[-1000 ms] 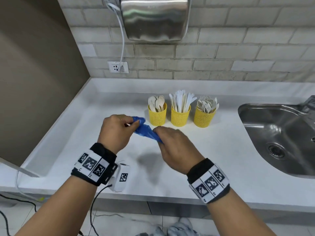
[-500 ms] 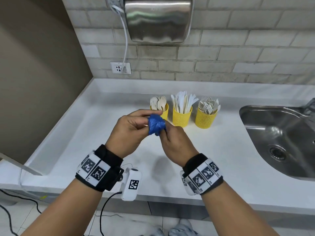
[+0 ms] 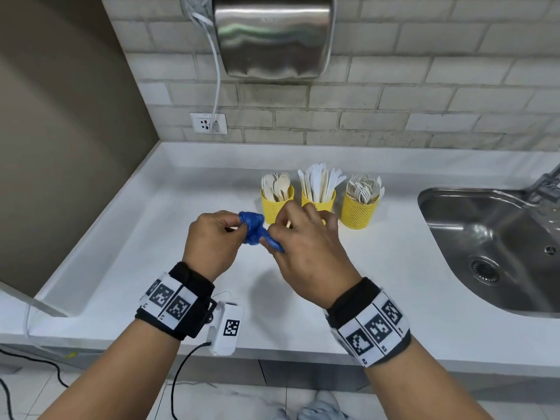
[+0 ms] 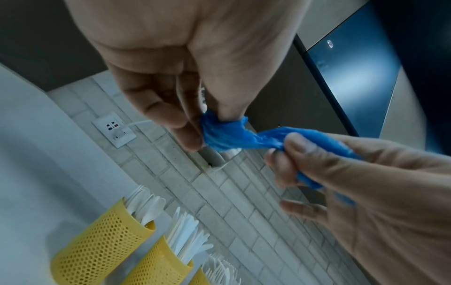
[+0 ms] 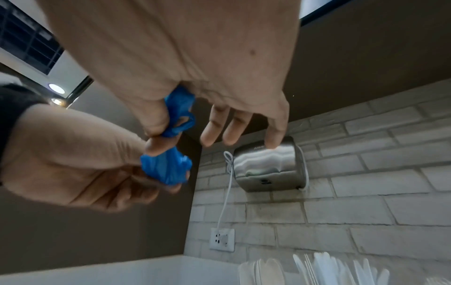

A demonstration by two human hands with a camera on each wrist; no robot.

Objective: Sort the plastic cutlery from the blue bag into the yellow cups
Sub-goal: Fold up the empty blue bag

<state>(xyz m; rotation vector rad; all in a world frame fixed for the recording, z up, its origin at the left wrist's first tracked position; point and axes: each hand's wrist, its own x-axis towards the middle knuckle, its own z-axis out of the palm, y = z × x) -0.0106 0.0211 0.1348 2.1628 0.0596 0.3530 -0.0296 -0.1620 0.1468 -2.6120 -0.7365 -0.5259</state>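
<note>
White countertop (image 3: pixel 127 253) runs under a brick-tiled wall, with a steel sink (image 3: pixel 485 253) set in at its far right end. From the head view, three yellow cups (image 3: pixel 359 211) stand in a row left of the sink: spoons (image 3: pixel 275 186) in the cup farthest from it, knives (image 3: pixel 319 181) in the middle one, forks (image 3: pixel 365 187) in the nearest. In front of the cups, above the counter, the left hand (image 3: pixel 212 242) pinches a crumpled blue bag (image 3: pixel 253 227) at one end and the right hand (image 3: pixel 306 250) grips the other end. A hand dryer (image 3: pixel 272 34) hangs on the wall above the cups, its cable running to a socket (image 3: pixel 208 123).

From the left wrist, the left hand (image 4: pixel 171 67) holds the bag (image 4: pixel 227 133) between thumb and fingertips, while the right hand (image 4: pixel 366 183) pinches the twisted tail beside it; the cups (image 4: pixel 97 248) sit below.

From the right wrist, the right hand (image 5: pixel 183 57) clamps the bag (image 5: pixel 179 113) with thumb and forefinger, the other fingers (image 5: pixel 231 127) spread loose; the left hand (image 5: pixel 73 164) clenches the wad beneath.
</note>
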